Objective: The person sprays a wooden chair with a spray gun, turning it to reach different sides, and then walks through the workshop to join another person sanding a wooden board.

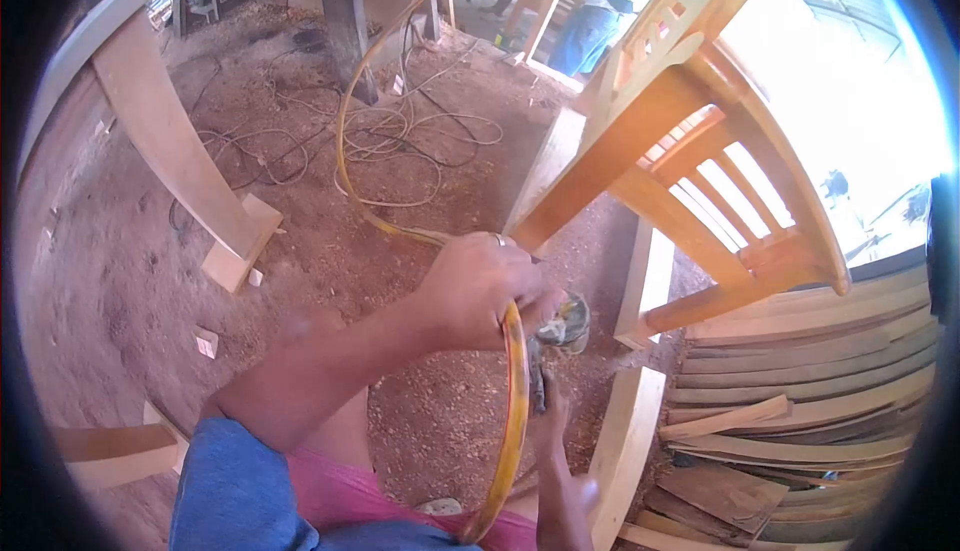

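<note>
My left hand is closed around a yellow hose, which loops down toward my lap and also runs away over the ground. Just beyond its fingers is a metal tool with a round, stained cup, and a dark narrow part extends below the cup. My right hand is low, close to the end of that dark part. Its fingers are blurred, and whether they touch the tool is unclear. An orange-brown varnished wooden chair leans at the upper right, beyond both hands.
Pale wooden beams lie right of my hands. Curved planks are stacked at the lower right. A pale curved board stands at left. Tangled cables cover the ground ahead. A person is in the background.
</note>
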`<act>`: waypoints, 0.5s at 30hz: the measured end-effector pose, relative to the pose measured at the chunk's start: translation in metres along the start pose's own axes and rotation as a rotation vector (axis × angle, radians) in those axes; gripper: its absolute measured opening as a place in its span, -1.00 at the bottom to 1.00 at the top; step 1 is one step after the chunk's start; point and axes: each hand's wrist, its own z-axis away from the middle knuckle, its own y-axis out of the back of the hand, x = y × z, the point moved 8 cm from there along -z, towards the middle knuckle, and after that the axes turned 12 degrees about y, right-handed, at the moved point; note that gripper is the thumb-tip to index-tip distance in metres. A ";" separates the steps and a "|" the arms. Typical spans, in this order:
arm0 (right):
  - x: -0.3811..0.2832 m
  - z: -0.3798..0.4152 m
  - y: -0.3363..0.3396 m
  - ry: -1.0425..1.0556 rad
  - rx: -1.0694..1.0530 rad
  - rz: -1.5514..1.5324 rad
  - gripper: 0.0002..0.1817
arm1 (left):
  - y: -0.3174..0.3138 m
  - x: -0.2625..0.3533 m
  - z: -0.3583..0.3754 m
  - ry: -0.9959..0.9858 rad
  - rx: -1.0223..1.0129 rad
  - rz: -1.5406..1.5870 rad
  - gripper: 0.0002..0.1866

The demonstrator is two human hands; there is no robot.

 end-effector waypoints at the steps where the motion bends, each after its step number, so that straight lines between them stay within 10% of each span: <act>1: 0.001 -0.002 -0.008 -0.017 -0.023 -0.008 -0.57 | -0.001 -0.004 -0.003 0.006 0.021 0.004 -0.55; 9: -0.098 -0.062 0.003 -0.156 -0.014 -0.195 -0.39 | -0.011 -0.126 -0.002 0.280 0.116 -0.045 -0.66; 15: -0.215 -0.147 0.117 -0.235 -0.008 -0.265 -0.46 | 0.038 -0.142 0.085 0.967 0.194 -0.060 -0.73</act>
